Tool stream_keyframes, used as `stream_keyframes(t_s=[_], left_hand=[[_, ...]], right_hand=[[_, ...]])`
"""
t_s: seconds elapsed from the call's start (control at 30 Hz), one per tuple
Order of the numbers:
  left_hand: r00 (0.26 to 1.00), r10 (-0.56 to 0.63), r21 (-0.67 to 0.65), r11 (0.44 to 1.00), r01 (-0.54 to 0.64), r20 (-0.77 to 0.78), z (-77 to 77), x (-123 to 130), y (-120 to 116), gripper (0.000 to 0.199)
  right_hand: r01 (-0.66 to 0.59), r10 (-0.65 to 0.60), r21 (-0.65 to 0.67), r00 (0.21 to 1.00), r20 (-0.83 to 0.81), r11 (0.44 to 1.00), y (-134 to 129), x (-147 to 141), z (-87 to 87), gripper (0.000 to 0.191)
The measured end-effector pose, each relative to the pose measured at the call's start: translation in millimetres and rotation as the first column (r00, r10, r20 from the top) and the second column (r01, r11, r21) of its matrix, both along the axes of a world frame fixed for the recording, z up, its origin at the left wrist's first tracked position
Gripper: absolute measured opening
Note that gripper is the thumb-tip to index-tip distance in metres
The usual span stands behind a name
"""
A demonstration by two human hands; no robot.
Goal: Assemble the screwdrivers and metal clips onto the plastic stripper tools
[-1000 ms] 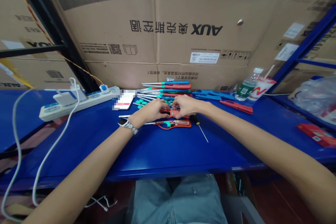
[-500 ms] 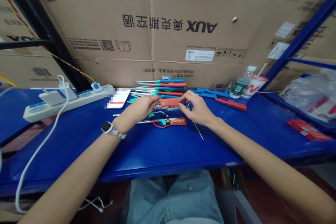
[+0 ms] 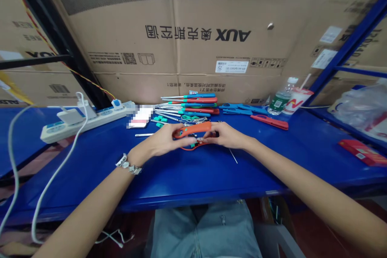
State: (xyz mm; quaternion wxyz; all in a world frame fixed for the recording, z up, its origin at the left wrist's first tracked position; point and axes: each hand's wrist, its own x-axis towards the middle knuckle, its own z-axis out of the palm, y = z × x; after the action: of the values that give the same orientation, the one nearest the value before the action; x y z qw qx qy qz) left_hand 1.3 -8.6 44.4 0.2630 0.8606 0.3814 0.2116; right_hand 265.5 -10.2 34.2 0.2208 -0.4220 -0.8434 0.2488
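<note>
An orange handle shell (image 3: 196, 128) from a long-nosed lighter is held between my two hands, above the table. My left hand (image 3: 165, 138) has its fingers closed around the left end of the shell. At the other end, my right hand (image 3: 225, 134) pinches the shell, its fingertips also close to the parts below. Directly under the shell lies an open lighter half (image 3: 189, 148) with an orange rim and green parts, mostly covered by my hands. A thin screwdriver shaft (image 3: 233, 156) shows below my right hand; its handle is hidden.
Several assembled lighters (image 3: 199, 100) are piled at the back, beside loose blue shells (image 3: 242, 109) and a red shell (image 3: 269, 122). A bottle (image 3: 278, 98) and a cup (image 3: 298, 100) stand at right. A power strip (image 3: 90, 123) with a white cable lies left. A cardboard box (image 3: 193, 0) backs the table.
Both hands have come nearer to me with the orange shell, bringing it over the open lighter half. The shell is now slightly tilted, and my left thumb has moved down beneath it.
</note>
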Motion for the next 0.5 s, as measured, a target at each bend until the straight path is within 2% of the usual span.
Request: stream_keyframes(t_s=[0.1,0.2,0.33,0.5], left_hand=[[0.998,0.006,0.112,0.994,0.001,-0.063,-10.7,13,-4,0.051],[0.996,0.006,0.148,0.989,0.007,-0.086,-18.6,20,0,0.046],[0.999,-0.009,0.095,0.995,0.014,-0.05,-22.9,20,10,0.034],[0.999,-0.042,0.006,0.999,0.043,-0.029,-22.7,16,18,0.016]], right_hand=[[0.008,-0.007,-0.048,1.0,0.026,0.999,2,-1,5.4,0.004],[-0.02,0.026,-0.087,0.997,0.078,0.996,6,-3,13.8,0.009],[-0.032,0.051,-0.149,0.99,0.128,0.988,14,-8,22.3,0.008],[-0.063,0.078,-0.08,0.976,0.204,0.995,15,-13,23.9,0.007]])
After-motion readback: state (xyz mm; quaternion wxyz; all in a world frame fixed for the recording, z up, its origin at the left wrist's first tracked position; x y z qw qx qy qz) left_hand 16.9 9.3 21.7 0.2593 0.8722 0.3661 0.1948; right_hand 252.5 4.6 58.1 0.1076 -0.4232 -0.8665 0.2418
